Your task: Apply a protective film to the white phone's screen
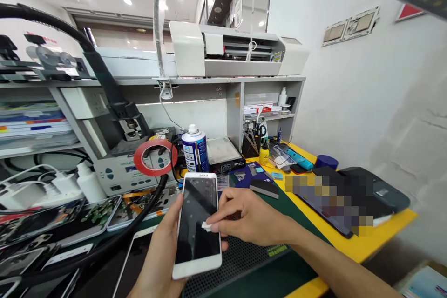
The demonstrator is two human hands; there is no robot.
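My left hand is wrapped around the left side and back of a white-framed smartphone, holding it tilted up above the bench. The phone's dark screen faces me and has pale spots and smudges on it. Between its thumb and fingertips, my right hand pinches a small white piece of wipe, which is against the lower right part of the screen. Most of the wipe is hidden by the fingers. Below the phone lies a dark perforated pad on a green mat.
A blue-and-white spray can stands behind the phone, with a red tape roll to its left. Disassembled phones crowd the left side, crossed by a black hose. A yellow bottle and a tablet-like device are at right.
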